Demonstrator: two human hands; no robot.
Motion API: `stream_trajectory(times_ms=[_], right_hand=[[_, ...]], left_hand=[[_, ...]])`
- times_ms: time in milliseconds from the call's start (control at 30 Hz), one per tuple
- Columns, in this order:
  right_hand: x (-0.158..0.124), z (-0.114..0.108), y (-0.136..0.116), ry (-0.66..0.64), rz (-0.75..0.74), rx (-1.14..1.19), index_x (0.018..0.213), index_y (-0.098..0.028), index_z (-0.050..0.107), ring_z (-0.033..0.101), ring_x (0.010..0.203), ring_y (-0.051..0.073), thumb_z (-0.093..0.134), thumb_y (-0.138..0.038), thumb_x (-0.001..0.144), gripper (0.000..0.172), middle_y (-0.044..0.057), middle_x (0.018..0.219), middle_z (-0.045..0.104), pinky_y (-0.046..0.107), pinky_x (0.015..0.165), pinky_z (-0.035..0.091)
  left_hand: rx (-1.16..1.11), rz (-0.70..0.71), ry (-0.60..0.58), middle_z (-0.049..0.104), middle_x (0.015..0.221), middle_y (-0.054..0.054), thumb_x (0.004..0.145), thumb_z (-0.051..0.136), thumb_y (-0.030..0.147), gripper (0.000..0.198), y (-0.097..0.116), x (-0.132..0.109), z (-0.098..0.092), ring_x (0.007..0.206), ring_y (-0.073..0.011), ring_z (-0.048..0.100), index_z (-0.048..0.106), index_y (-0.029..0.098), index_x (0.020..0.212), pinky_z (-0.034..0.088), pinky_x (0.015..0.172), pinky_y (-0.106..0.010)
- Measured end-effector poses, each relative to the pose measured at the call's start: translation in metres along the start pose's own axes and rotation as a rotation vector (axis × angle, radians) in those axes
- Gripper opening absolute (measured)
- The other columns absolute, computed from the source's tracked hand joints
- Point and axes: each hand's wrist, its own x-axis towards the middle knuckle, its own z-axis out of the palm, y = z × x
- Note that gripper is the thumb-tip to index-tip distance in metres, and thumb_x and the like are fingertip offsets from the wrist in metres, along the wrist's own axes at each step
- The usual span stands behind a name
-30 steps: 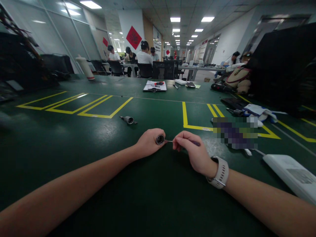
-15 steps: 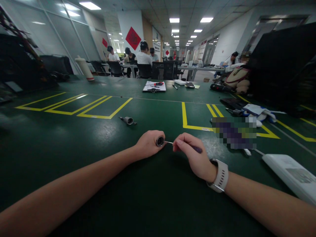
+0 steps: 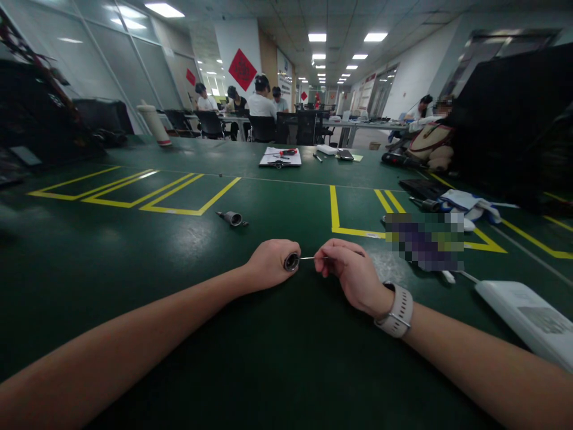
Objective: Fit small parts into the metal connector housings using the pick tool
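Observation:
My left hand (image 3: 269, 263) is closed round a small metal cylinder (image 3: 290, 261), its open round end facing right. My right hand (image 3: 349, 275) pinches a thin screwdriver (image 3: 308, 258) whose metal shaft points into that open end. Both hands rest on the dark green table (image 3: 134, 257). A white watch (image 3: 397, 310) sits on my right wrist. A second small metal part (image 3: 233, 218) lies on the table beyond my left hand.
Yellow tape lines (image 3: 179, 197) mark boxes on the table. A white device (image 3: 528, 316) lies at the right, with gloves and tools (image 3: 465, 203) behind it. A paper with tools (image 3: 280, 156) and a white bottle (image 3: 154, 124) stand farther back. Several people sit at far desks.
My right hand has rolled over the screwdriver, so its dark handle is now hidden under the fingers. The left hand has tilted the cylinder slightly.

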Motion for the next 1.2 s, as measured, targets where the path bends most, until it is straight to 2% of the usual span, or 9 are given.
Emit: stream_trajectory(times_ms=[67, 167, 367, 467, 667, 767, 1000, 1200], right_hand=[[0.002, 0.0, 0.002, 0.009, 0.044, 0.086, 0.062, -0.016, 0.06, 0.049, 0.054, 0.012, 0.052, -0.022, 0.076, 0.017, 0.001, 0.058, 0.058, 0.026, 0.053, 0.037], [0.0, 0.002, 0.002, 0.021, 0.047, 0.091, 0.064, -0.016, 0.061, 0.05, 0.055, 0.012, 0.052, -0.022, 0.076, 0.016, 0.0, 0.059, 0.058, 0.026, 0.054, 0.037], [-0.008, 0.006, -0.007, 0.008, -0.151, -0.262, 0.066, -0.017, 0.06, 0.052, 0.06, 0.013, 0.05, -0.023, 0.081, 0.019, 0.0, 0.062, 0.058, 0.028, 0.058, 0.04], [-0.009, 0.006, -0.009, -0.031, -0.16, -0.359, 0.066, -0.017, 0.061, 0.053, 0.061, 0.013, 0.051, -0.022, 0.08, 0.019, 0.0, 0.063, 0.059, 0.028, 0.059, 0.041], [-0.003, 0.003, -0.002, 0.011, 0.026, 0.033, 0.063, -0.016, 0.062, 0.052, 0.055, 0.012, 0.052, -0.021, 0.077, 0.018, 0.001, 0.059, 0.06, 0.025, 0.053, 0.039], [-0.001, 0.002, -0.001, 0.03, 0.089, 0.136, 0.063, -0.015, 0.063, 0.052, 0.055, 0.012, 0.053, -0.021, 0.076, 0.017, 0.002, 0.059, 0.06, 0.025, 0.052, 0.039], [0.002, 0.001, -0.004, 0.058, 0.116, 0.106, 0.061, -0.013, 0.063, 0.051, 0.05, 0.011, 0.056, -0.022, 0.073, 0.016, 0.002, 0.054, 0.06, 0.024, 0.048, 0.037], [0.003, 0.0, -0.002, 0.031, 0.151, 0.132, 0.064, -0.013, 0.064, 0.052, 0.053, 0.012, 0.055, -0.022, 0.073, 0.015, 0.003, 0.058, 0.061, 0.025, 0.051, 0.039]], left_hand=[[-0.017, -0.001, 0.017, 0.055, 0.063, 0.001, 0.072, 0.055, 0.014, 0.005, -0.001, 0.0, 0.001, 0.058, -0.0107, 0.051, 0.054, 0.015, 0.067, 0.037, 0.056, -0.021], [-0.025, -0.003, 0.038, 0.054, 0.062, 0.002, 0.072, 0.055, 0.015, 0.006, -0.003, 0.001, 0.001, 0.057, -0.0103, 0.05, 0.053, 0.015, 0.067, 0.036, 0.054, -0.021], [0.018, -0.015, 0.028, 0.056, 0.065, 0.001, 0.073, 0.055, 0.016, 0.003, -0.002, 0.0, 0.001, 0.06, -0.0117, 0.052, 0.054, 0.016, 0.07, 0.037, 0.055, -0.022], [0.03, 0.001, 0.013, 0.058, 0.068, 0.0, 0.073, 0.055, 0.016, 0.001, -0.002, -0.001, 0.001, 0.063, -0.0123, 0.054, 0.055, 0.016, 0.072, 0.038, 0.057, -0.022], [-0.006, 0.041, 0.036, 0.056, 0.067, 0.0, 0.074, 0.053, 0.016, 0.003, -0.004, -0.001, 0.001, 0.062, -0.0118, 0.053, 0.053, 0.016, 0.071, 0.039, 0.057, -0.022], [-0.039, 0.039, 0.059, 0.055, 0.065, 0.001, 0.075, 0.052, 0.016, 0.005, -0.005, -0.001, 0.002, 0.061, -0.0115, 0.052, 0.052, 0.016, 0.07, 0.038, 0.057, -0.022], [-0.008, 0.04, 0.027, 0.053, 0.064, 0.001, 0.074, 0.052, 0.013, 0.005, -0.003, 0.001, 0.002, 0.059, -0.0109, 0.051, 0.053, 0.016, 0.069, 0.037, 0.055, -0.021], [-0.011, 0.029, 0.013, 0.054, 0.066, 0.001, 0.074, 0.051, 0.014, 0.005, -0.003, 0.001, 0.002, 0.061, -0.0113, 0.052, 0.053, 0.016, 0.07, 0.037, 0.056, -0.022]])
